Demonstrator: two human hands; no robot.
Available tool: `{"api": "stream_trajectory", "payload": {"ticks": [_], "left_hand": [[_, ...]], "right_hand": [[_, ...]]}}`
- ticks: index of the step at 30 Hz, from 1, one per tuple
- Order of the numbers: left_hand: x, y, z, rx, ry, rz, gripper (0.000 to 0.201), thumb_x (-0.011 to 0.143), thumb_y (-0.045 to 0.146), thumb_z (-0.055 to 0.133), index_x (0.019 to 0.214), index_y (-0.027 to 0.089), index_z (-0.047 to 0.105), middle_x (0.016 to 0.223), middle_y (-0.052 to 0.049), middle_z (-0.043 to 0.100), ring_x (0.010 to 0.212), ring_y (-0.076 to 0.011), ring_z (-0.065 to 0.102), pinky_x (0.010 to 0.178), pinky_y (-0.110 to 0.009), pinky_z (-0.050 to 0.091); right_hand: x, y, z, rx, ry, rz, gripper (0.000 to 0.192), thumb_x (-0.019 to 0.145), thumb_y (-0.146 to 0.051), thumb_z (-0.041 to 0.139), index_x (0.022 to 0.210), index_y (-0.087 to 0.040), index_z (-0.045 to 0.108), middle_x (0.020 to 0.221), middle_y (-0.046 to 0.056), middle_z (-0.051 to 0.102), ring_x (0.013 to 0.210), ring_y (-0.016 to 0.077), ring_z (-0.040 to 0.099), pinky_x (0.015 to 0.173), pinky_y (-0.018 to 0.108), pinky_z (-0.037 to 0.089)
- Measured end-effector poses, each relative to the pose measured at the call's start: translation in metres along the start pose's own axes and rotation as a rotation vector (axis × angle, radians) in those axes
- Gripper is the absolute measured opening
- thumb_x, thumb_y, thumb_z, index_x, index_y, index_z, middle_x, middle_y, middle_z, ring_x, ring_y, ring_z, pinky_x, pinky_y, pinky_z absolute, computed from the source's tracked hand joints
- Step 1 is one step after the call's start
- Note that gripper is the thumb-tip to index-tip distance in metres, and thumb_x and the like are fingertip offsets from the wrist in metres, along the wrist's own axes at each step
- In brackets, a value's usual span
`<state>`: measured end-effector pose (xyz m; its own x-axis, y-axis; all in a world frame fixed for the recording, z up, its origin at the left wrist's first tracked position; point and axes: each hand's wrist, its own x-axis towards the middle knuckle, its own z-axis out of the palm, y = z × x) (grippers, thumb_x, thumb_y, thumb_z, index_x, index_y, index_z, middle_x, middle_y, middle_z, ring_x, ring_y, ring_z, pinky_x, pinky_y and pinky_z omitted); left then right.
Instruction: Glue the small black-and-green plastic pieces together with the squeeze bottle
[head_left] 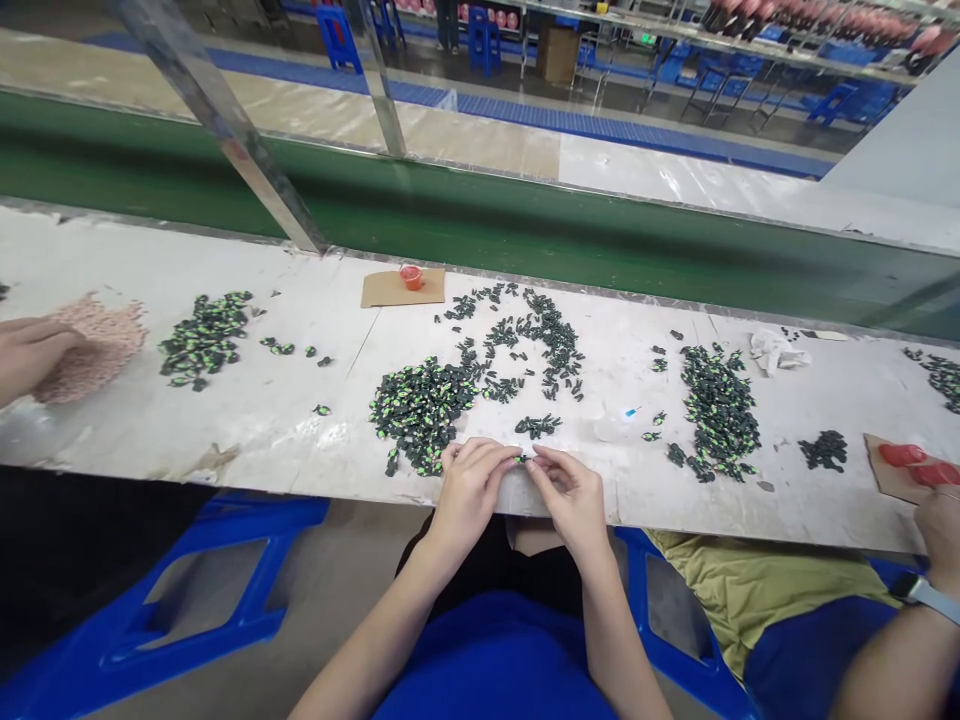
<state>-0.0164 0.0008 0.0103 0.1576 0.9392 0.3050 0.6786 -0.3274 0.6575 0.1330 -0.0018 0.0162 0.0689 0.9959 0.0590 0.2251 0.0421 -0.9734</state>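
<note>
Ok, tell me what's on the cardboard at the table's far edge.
One red cup stands on the cardboard; the spot directly beneath the cup is covered and can't be seen.

Held pc (523,459) mostly hidden btwn fingers (505,454), far-R dark pile (945,379) cut off

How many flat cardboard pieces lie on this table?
2: one piece at the back, under a red cup; another piece at far right, under red items. Others may be hidden.
</note>
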Motion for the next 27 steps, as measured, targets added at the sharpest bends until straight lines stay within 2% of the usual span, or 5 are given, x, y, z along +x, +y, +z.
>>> {"api": "stream_trajectory", "payload": {"ticks": [4,9,17,23,27], "left_hand": [[0.000,0.000,-0.001,-0.007,0.007,0.053,0.021,0.093,0.012,0.046,0.095,0.022,0.064,0.089,0.000,0.072,0.087,-0.0166,0.061,0.083,-0.034,0.027],[0.001,0.002,-0.003,-0.023,-0.001,0.082,0.021,0.092,0.011,0.045,0.094,0.022,0.063,0.086,0.000,0.072,0.085,-0.0165,0.061,0.082,-0.034,0.028],[0.001,0.014,-0.005,-0.055,0.026,0.049,0.022,0.091,0.011,0.046,0.088,0.023,0.064,0.079,0.002,0.072,0.080,-0.0154,0.062,0.085,-0.036,0.026],[-0.003,0.019,0.001,-0.004,0.091,0.003,0.026,0.089,0.007,0.045,0.084,0.022,0.065,0.075,0.002,0.072,0.077,-0.0154,0.062,0.084,-0.036,0.026],[-0.004,0.019,0.001,0.001,0.072,-0.013,0.027,0.087,0.005,0.045,0.085,0.023,0.066,0.076,0.002,0.072,0.078,-0.0157,0.063,0.083,-0.036,0.025]], "right_hand": [[0.000,0.001,-0.003,0.046,-0.056,0.037,0.010,0.076,-0.027,0.067,0.078,-0.020,0.075,0.079,0.004,0.073,0.075,0.0184,0.069,0.070,0.029,0.057],[0.001,0.001,-0.006,0.190,-0.090,0.126,0.008,0.072,-0.027,0.071,0.075,-0.022,0.075,0.081,0.003,0.074,0.078,0.0190,0.070,0.073,0.029,0.058],[0.000,0.001,-0.007,0.319,-0.062,0.184,0.007,0.064,-0.027,0.077,0.065,-0.020,0.073,0.077,0.004,0.075,0.076,0.0191,0.070,0.074,0.032,0.058],[-0.001,0.002,-0.004,0.326,-0.028,0.180,0.008,0.064,-0.026,0.076,0.063,-0.020,0.072,0.074,0.003,0.073,0.072,0.0176,0.069,0.070,0.030,0.058],[-0.001,0.003,-0.003,0.306,-0.033,0.191,0.009,0.063,-0.027,0.076,0.063,-0.019,0.071,0.072,0.003,0.072,0.070,0.0167,0.069,0.069,0.029,0.057]]}}
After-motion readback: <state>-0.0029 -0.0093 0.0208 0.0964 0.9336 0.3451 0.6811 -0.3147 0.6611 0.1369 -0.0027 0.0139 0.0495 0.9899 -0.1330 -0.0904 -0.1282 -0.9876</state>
